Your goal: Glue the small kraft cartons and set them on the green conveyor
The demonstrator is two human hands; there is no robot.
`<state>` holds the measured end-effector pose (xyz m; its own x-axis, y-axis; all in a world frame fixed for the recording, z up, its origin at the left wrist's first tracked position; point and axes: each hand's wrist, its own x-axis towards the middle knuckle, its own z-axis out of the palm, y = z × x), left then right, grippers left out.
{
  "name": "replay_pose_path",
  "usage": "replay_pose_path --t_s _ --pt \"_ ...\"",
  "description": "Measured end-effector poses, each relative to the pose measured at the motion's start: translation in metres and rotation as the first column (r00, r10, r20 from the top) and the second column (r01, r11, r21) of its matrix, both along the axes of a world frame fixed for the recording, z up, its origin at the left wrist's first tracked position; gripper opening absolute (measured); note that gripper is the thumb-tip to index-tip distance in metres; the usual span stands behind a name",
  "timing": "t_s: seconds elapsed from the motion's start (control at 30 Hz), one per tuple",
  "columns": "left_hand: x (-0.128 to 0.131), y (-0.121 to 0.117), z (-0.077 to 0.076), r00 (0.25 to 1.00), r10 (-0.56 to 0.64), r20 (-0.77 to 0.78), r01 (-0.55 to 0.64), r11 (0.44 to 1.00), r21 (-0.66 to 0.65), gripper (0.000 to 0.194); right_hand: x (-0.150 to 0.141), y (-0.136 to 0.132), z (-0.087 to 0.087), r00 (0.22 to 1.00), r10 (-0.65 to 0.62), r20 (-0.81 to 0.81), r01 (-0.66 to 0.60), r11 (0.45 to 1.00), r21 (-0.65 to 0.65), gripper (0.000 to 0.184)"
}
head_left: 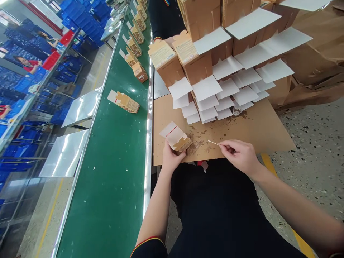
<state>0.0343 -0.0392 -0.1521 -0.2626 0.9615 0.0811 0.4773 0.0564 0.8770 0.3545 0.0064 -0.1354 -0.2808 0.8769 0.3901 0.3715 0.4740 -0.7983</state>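
Note:
My left hand (pixel 172 157) is closed round the lower end of a small cardboard box (pixel 180 143). The box is tilted, and its white flap with a red line stands open towards the upper left. Pinched in my right hand (pixel 239 154) is a cotton swab (pixel 213 142), its pale tip pointing left at the box but apart from it. Below both lies a brown cardboard sheet (pixel 258 136) with dark wet spots. A small clear glass dish (pixel 237 110) sits on the sheet, beside the stacked boxes' white flaps.
Stacked brown boxes (pixel 199 68) with white flaps sticking out rise beyond my hands. On my left runs a green conveyor belt (pixel 113 172), carrying an open box (pixel 125 102) and several more farther up. A co-worker's dark sleeve (pixel 163 19) shows behind the stack.

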Motion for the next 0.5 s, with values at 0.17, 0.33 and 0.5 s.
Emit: replay_pose_path --t_s 0.17,0.33,0.5 --pt "0.005 0.003 -0.003 0.995 -0.047 -0.083 0.043 0.998 -0.053 0.062 -0.005 -0.005 0.008 0.999 -0.025 -0.046 0.025 1.000 0.001 0.019" --pt "-0.009 -0.001 0.004 0.993 0.116 -0.022 -0.117 0.993 -0.030 0.064 -0.015 -0.004 0.010 0.995 0.006 -0.095 -0.005 1.000 0.011 0.019" --pt "-0.117 -0.044 0.023 0.785 0.614 0.082 -0.619 0.780 0.088 0.078 0.004 0.001 0.007 0.986 -0.100 -0.133 0.103 0.995 0.016 0.014"
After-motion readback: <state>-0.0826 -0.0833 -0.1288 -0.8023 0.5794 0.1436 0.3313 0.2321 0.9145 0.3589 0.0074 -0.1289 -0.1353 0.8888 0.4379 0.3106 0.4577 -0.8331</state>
